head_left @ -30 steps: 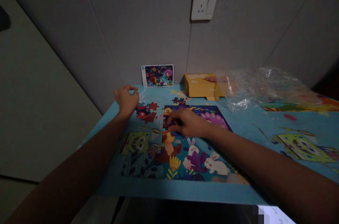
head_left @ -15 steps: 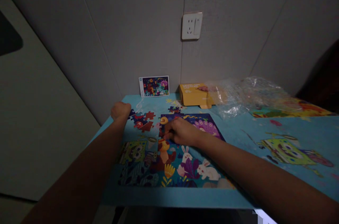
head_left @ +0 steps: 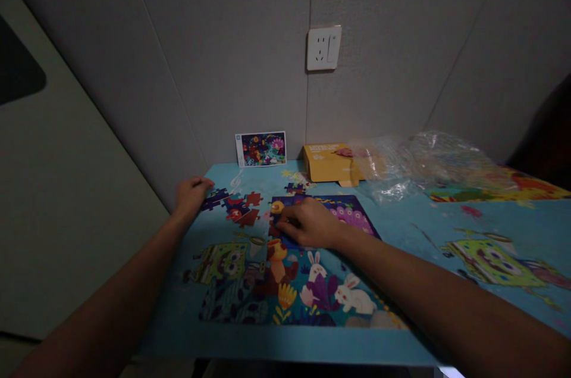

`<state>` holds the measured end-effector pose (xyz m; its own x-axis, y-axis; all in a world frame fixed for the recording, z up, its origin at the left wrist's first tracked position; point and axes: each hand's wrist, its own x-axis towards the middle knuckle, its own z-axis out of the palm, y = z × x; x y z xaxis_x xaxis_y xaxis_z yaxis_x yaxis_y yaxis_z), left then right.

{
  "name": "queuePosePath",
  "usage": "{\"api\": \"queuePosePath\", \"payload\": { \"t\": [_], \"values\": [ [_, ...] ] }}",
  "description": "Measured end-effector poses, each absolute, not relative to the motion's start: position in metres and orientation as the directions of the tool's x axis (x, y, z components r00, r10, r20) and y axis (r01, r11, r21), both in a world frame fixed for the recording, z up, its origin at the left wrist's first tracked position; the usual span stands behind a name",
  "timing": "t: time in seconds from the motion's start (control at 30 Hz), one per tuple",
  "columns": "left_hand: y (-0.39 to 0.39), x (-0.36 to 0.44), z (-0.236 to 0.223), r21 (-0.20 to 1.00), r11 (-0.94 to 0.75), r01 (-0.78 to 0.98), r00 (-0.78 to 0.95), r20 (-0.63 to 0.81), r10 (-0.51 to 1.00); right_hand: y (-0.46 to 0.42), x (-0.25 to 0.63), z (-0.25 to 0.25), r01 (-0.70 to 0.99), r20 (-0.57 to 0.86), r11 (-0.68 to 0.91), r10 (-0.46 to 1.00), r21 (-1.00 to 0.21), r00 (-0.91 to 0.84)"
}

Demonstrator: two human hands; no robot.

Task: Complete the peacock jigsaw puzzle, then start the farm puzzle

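A partly joined jigsaw puzzle (head_left: pixel 312 286) lies on the table, showing white rabbits, a fox-like animal, flowers and a purple fan shape. My right hand (head_left: pixel 310 222) is over its upper left part, thumb and fingers pinched on a dark puzzle piece at the puzzle's left edge; the fingers hide most of that piece. My left hand (head_left: pixel 191 194) is at the table's left edge with its fingers curled in, beside loose dark blue puzzle pieces (head_left: pixel 216 199). Whether it holds anything is hidden. Red puzzle pieces (head_left: pixel 247 218) lie between the hands.
A small picture card (head_left: pixel 262 149) leans against the wall. Right of it stand a yellow box (head_left: pixel 328 163) and crumpled clear plastic wrap (head_left: pixel 401 166). Another dark puzzle piece (head_left: pixel 295 188) lies behind the puzzle. A socket plate (head_left: pixel 323 48) is on the wall.
My left hand has moved left and a little nearer, uncovering more of the dark blue pieces. My right hand stays at nearly the same spot on the puzzle. The view has shifted slightly.
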<state>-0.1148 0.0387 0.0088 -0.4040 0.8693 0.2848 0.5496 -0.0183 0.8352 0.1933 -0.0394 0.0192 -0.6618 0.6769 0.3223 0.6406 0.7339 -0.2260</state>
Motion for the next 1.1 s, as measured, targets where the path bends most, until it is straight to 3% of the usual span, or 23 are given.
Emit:
{"api": "queuePosePath", "payload": {
  "t": [0.13,0.2,0.27,0.37,0.53,0.73,0.97,1.1],
  "values": [
    [0.025,-0.102,0.028,0.692,-0.063,0.719,-0.109,0.201,0.974,-0.039,0.193,0.020,0.639,0.334,0.729,0.682,-0.246,-0.650],
    [0.018,-0.094,0.037,0.421,-0.155,0.894,0.108,0.133,0.985,-0.039,0.193,0.020,0.636,0.333,0.726,0.686,-0.261,-0.647],
    [0.010,-0.088,0.042,0.266,-0.207,0.941,0.208,0.025,0.978,-0.040,0.192,0.021,0.628,0.323,0.730,0.683,-0.269,-0.655],
    [0.000,-0.084,0.044,0.211,-0.217,0.953,0.238,-0.079,0.968,-0.041,0.191,0.022,0.618,0.306,0.731,0.683,-0.289,-0.663],
    [-0.006,-0.081,0.043,0.273,-0.232,0.933,0.273,-0.120,0.955,-0.042,0.190,0.022,0.616,0.288,0.712,0.701,-0.336,-0.652],
    [-0.009,-0.076,0.048,0.315,-0.327,0.891,0.359,-0.050,0.932,-0.043,0.191,0.023,0.616,0.278,0.690,0.720,-0.379,-0.636],
    [-0.027,-0.048,0.045,0.727,-0.404,0.556,0.605,-0.020,0.796,-0.041,0.190,0.022,0.626,0.279,0.624,0.776,-0.467,-0.566],
    [-0.031,-0.032,0.036,0.756,-0.483,0.442,0.723,0.018,0.691,-0.041,0.190,0.021,0.605,0.225,0.629,0.760,-0.488,-0.609]
  ]
}}
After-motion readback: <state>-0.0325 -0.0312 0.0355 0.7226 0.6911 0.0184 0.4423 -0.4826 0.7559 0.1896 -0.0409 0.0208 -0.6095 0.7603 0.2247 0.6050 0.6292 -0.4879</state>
